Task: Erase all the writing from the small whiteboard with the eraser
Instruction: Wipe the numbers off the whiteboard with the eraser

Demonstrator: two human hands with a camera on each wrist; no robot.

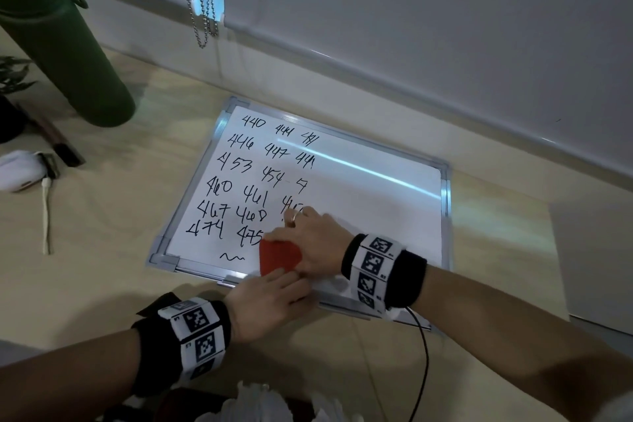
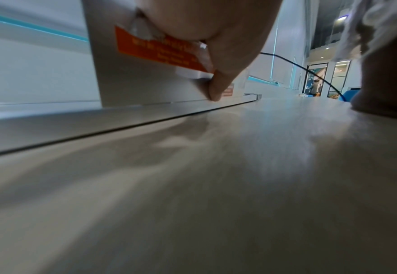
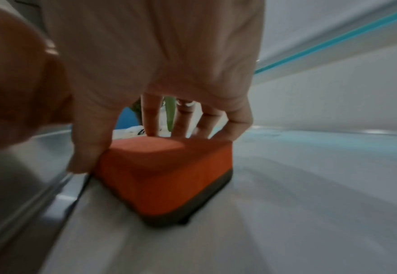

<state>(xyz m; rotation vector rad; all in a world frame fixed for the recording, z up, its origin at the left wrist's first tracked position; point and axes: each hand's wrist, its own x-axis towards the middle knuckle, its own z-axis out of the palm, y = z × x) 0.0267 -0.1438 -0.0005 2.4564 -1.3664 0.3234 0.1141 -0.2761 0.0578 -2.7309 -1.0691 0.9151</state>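
bottle (image 1: 65, 44) far left, whiteboard (image 1: 359, 188) right half clear

Dim, cool light. Glare streak across whiteboard (image 1: 376, 202). Soft hand shadows on table (image 2: 216, 185). Both wrist views motion-blurred; straight lines bend at head-view edges.

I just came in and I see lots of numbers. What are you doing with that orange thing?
A person is wiping a small whiteboard that lies flat on a table. Their right hand grips an orange eraser and presses it on the board near its front edge. Their left hand rests on the board's front frame, likely steadying it. The right half looks wiped, but rows of black numbers and a squiggle remain on the left half.
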